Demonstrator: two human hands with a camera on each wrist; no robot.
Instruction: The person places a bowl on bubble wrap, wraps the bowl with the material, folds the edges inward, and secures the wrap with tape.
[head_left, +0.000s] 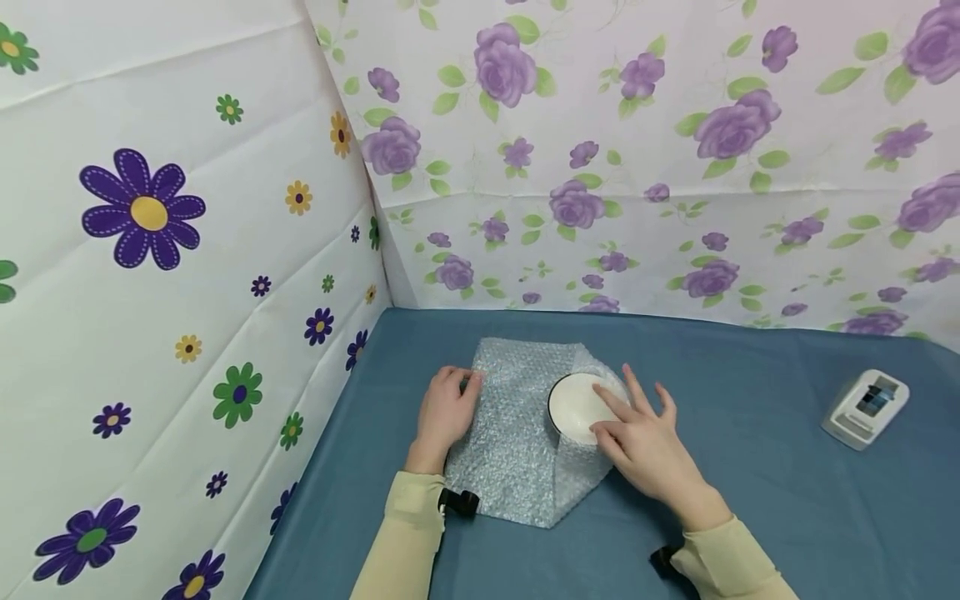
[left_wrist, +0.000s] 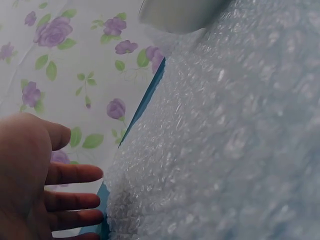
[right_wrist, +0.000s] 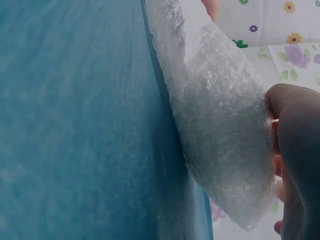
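Note:
A white bowl (head_left: pixel 576 407) with a dark rim stands on a sheet of bubble wrap (head_left: pixel 510 433), toward its right side. The wrap's right part is folded up around the bowl's side, as the right wrist view shows with the wrapped side (right_wrist: pixel 220 115). My right hand (head_left: pixel 645 442) is over the bowl's right rim, thumb and index finger reaching inside against the folded wrap, other fingers spread. At the sheet's left edge is my left hand (head_left: pixel 447 408); in the left wrist view its fingers (left_wrist: pixel 75 201) are fairly straight, beside the wrap's edge. Whether they touch it, I cannot tell.
A blue cloth (head_left: pixel 750 400) covers the table. Toward the right lies a white device (head_left: pixel 866 408) with a dark, shiny middle, perhaps a tape dispenser. Flower-printed sheets (head_left: pixel 637 167) hang behind and on the left.

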